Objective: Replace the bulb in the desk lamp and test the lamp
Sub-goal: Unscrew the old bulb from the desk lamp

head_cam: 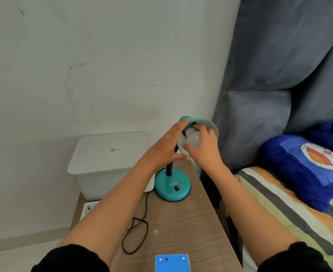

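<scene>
A teal desk lamp stands on a wooden table, its round base (172,188) bearing a black rocker switch. The teal shade (210,124) is tipped toward me, showing its white inside. My left hand (166,143) grips the shade's left side and neck. My right hand (203,147) wraps around a white bulb (193,139) whose base sits at the socket inside the shade. The bulb is unlit. I cannot tell how far its thread sits in the socket.
A white lidded storage box (110,163) stands left of the lamp by the wall. The lamp's black cord (138,228) loops over the table (181,228). A blue bulb carton (172,263) lies at the near edge. A bed with a striped sheet (279,209) and blue plush pillow (308,163) is on the right.
</scene>
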Demonstrator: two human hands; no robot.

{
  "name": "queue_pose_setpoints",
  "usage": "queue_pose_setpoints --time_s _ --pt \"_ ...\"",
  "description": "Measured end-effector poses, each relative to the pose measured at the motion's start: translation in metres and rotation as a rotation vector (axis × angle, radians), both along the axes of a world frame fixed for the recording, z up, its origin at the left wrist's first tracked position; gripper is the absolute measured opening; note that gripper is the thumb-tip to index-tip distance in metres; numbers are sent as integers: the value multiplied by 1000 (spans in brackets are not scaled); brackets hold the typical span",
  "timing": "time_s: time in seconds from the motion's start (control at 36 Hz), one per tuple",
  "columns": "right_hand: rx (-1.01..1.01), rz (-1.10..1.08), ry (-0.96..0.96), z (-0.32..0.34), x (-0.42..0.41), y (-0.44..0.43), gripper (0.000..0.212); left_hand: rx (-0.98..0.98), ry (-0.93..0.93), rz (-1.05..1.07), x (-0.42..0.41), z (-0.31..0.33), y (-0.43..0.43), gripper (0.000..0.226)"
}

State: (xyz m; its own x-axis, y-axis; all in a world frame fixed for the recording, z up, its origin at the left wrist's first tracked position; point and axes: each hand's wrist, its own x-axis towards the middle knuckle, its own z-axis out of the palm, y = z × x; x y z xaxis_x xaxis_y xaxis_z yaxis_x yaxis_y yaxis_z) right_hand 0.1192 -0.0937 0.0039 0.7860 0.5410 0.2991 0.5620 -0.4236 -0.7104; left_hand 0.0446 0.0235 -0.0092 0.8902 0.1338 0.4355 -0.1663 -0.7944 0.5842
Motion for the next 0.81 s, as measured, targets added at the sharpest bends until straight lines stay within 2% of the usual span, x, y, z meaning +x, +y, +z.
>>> queue_pose_setpoints --time_s 0.11,0.31,0.5,0.72,0.78,0.81 --pt "13 -23 164 2 -3 5 58 14 -14 -1 1 -3 0 102" --pt "-57 -61 -133 4 -2 6 52 20 -22 -1 0 -3 -1 103" --pt "-144 -118 69 4 -4 9 58 3 12 0 1 -2 0 102" --pt "-272 -140 -230 9 -1 1 61 46 -7 4 1 -4 1 104" --pt "-284 -145 -225 8 -3 3 63 34 -3 5 1 -4 1 104" --pt "-266 -145 -164 8 -4 4 63 28 -2 3 1 -4 2 103"
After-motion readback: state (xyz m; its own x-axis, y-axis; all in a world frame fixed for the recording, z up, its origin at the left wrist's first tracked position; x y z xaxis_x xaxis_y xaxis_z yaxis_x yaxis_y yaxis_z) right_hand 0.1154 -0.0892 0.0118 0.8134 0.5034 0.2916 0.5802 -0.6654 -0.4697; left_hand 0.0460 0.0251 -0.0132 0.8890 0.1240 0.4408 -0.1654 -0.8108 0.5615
